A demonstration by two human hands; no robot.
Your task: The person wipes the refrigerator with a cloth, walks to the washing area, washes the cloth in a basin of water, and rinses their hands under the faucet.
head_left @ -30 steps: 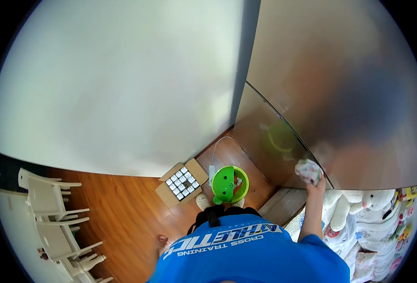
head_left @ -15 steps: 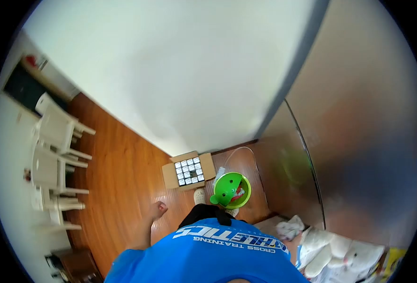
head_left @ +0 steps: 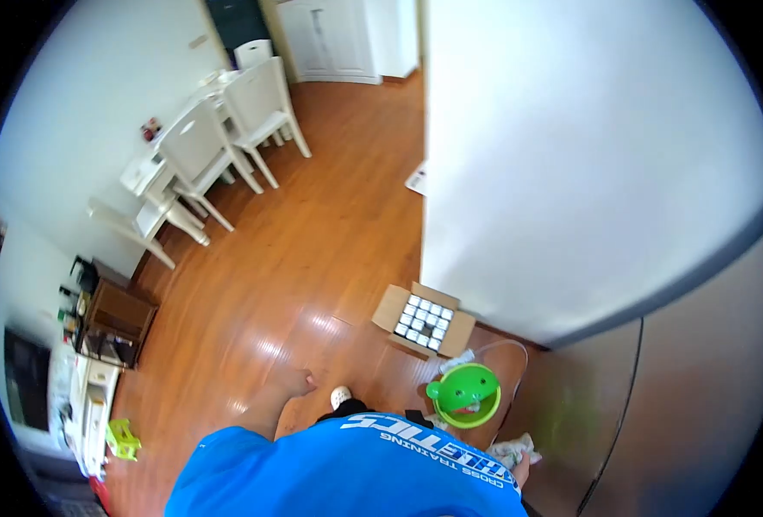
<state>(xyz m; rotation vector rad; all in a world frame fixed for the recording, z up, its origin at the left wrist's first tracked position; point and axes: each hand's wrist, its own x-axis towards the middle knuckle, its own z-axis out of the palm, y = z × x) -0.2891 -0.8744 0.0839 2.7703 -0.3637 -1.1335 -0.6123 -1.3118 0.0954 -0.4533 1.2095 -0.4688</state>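
Observation:
My left hand (head_left: 295,382) hangs over the wooden floor beside my blue shirt. Its fingers are curled in, and nothing shows in them. At the lower right, my right hand (head_left: 522,470) is partly hidden by my shirt. It is closed on a crumpled white cloth (head_left: 512,450) with grey and greenish patches. In front of my feet stands a yellow-green bucket (head_left: 491,414) with a green animal-shaped piece (head_left: 468,388) across its top. Something red shows below that piece. Close by is an open cardboard box (head_left: 457,331) filled with rows of white-topped packs (head_left: 425,320).
A white wall (head_left: 571,172) and a shiny metallic cabinet or fridge front (head_left: 700,370) border the right side. White chairs (head_left: 196,142) stand along a table at the upper left. A green stool (head_left: 123,439) is at the lower left. A pale cable (head_left: 524,349) runs behind the bucket.
My view has swung left, bringing more of the room and chairs into sight. The white plush toy at the lower right has left the view. My right hand still has the cloth.

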